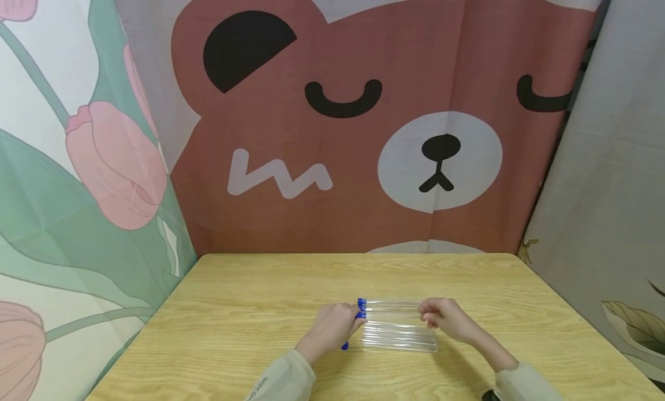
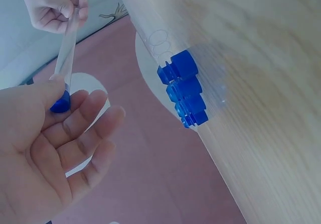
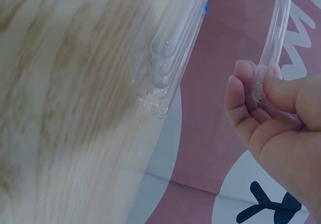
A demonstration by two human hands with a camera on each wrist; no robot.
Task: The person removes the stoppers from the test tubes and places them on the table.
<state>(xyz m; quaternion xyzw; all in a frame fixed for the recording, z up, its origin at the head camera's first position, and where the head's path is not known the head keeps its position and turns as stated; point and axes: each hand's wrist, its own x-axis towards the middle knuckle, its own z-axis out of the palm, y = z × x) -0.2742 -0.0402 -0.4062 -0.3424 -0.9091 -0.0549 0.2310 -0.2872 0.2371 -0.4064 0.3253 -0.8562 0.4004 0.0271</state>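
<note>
Left hand (image 1: 332,326) and right hand (image 1: 449,319) pinch a clear tube (image 3: 276,30) between fingers (image 3: 245,72), partly hiding its ends, short of the far counter edge (image 1: 291,256)

The left sleeve (image 1: 283,378) is pale beige cloth, a little wrinkled, ending in a soft cuff (image 1: 303,362) at its upper end. Small dark lettering (image 1: 258,388) runs along the left sleeve below that cuff, too small to read. To the right of the left sleeve, the right sleeve (image 1: 526,383) matches its pale beige. Beyond the left sleeve's cuff the left hand (image 1: 335,326) is bare; the right hand (image 1: 447,320) is bare too.
</note>
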